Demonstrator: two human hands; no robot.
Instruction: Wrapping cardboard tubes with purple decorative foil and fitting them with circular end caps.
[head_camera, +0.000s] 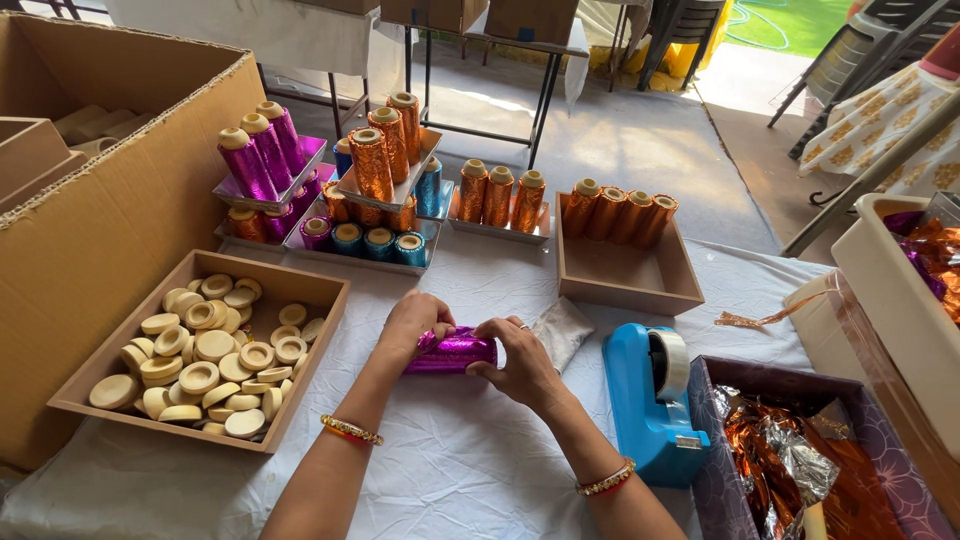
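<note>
On the far left stands a big brown cardboard box (110, 200). Just right of it, near the person, sits a flat brown tray (300, 345) full of round cream-coloured caps (205, 350). Behind that tray, farther away, shiny purple, orange and blue foil-wrapped rolls (340, 190) stand on little silver trays.

Now to the middle of the white tablecloth (460, 450). The left hand (415, 320) wraps around the left end of a short roll covered in shiny purple foil (455, 350). The right hand (515, 360) pinches and cups its right end. So both hands grip the roll, which lies on its side just above the cloth.

I think the roll is light and stiff inside, like a hard tube. The foil skin looks thin, smooth and a bit slippery, and it would crinkle or tear if squeezed hard. The two ends seem the best places to hold it, as the hands do.

To the right sits a blue plastic tape holder (645, 405). Beyond it a brown wooden tray (625, 280) holds orange rolls (620, 212). Nearest on the right, a purple box (715, 450) holds loose orange and silver foil sheets (800, 470).
</note>
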